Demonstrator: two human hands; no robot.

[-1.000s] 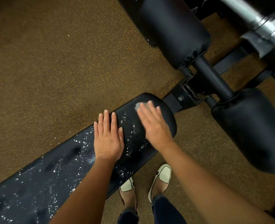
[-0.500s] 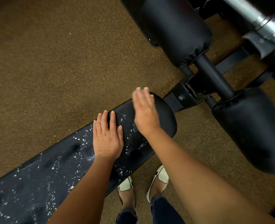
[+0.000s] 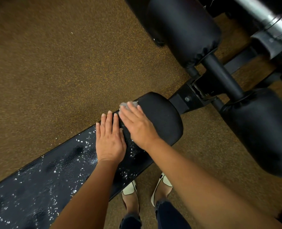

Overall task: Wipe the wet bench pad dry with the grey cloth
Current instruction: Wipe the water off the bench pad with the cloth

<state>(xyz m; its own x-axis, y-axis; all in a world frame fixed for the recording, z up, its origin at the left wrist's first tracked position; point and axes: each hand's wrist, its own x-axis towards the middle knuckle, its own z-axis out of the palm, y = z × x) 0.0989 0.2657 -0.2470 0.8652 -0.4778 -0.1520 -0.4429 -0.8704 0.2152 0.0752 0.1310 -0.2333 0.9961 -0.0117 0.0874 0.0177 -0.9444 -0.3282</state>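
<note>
Long black textured vinyl bench pad (image 3: 57, 176) runs diagonally, its rounded end toward the black steel frame joint (image 3: 188, 100). White water droplets speckle the pad from beside the hands down its whole length away from the joint; the rounded end looks matte and mostly dry.

Right hand (image 3: 137, 124) lies flat, fingers extended and close together, palm pressing a small crumpled grey cloth (image 3: 128, 104) onto the pad near the rounded end. Only a corner of cloth shows beyond the fingertips; the rest is hidden under the hand.

Left hand (image 3: 109, 139) is spread flat on the pad, just beside the right hand on the side away from the joint, bracing, holding nothing.

Handling, as judged: cloth is light, soft, bunches easily, best trapped under a flat palm rather than pinched. Wet vinyl is likely slick; the padding gives a little under pressure. Much of the pad remains wet, so the job looks early.

Cream slip-on shoes (image 3: 161, 187) stand on brown speckled flooring (image 3: 54, 63) below the pad.
</note>
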